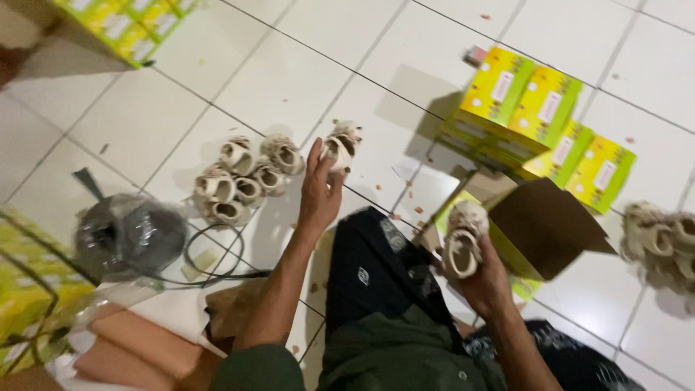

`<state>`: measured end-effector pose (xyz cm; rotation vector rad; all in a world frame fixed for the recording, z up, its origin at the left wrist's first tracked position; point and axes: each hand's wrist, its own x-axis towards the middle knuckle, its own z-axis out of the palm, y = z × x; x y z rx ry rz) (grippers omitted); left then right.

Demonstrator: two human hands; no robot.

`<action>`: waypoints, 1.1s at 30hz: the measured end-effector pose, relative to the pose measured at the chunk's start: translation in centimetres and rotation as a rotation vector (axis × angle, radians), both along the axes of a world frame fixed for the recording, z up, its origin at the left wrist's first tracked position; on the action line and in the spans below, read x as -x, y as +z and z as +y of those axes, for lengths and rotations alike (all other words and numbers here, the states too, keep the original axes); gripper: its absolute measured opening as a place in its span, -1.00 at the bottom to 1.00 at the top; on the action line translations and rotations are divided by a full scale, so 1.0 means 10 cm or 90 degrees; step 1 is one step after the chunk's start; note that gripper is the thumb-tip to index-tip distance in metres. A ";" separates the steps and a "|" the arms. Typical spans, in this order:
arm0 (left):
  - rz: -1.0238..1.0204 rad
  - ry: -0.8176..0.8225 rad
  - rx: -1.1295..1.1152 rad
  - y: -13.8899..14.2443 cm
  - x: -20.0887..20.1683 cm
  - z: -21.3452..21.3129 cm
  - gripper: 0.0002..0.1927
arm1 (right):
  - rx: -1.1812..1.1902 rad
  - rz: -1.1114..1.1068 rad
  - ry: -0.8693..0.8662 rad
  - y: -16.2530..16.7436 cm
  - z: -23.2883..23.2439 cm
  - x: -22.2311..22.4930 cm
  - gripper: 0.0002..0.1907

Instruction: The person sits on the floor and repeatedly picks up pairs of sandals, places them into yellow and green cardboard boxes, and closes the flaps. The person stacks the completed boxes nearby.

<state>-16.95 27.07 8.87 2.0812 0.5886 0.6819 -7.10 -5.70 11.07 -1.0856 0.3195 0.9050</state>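
My left hand (321, 188) reaches forward over the white tiled floor and grips a small beige shoe (342, 145). Just left of it lies a cluster of several similar beige shoes (246, 179). My right hand (483, 279) holds another beige shoe (463, 239) above an open yellow cardboard box (539, 224) with a brown inside flap. My legs, in dark patterned cloth, lie between the two hands.
Stacked yellow-green boxes (539, 116) stand at the right rear, more (130, 25) at the top left. A further pile of beige shoes (662, 246) lies at the right edge. A dark plastic-wrapped bundle (130, 235) and a black cable (217, 268) sit at the left.
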 end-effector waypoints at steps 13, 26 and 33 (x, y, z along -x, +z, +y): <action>-0.126 -0.214 0.987 0.35 -0.41 -2.34 -0.40 | -0.100 -0.066 -0.196 0.33 -0.78 0.16 -0.48; 0.001 -0.373 1.060 -0.02 -0.75 -2.62 -0.34 | -0.065 -0.140 -0.177 0.06 -1.43 0.20 -0.51; 0.037 -0.342 1.089 -0.23 -0.75 -2.80 -0.32 | 0.003 -0.117 -0.208 0.01 -1.52 0.34 -0.45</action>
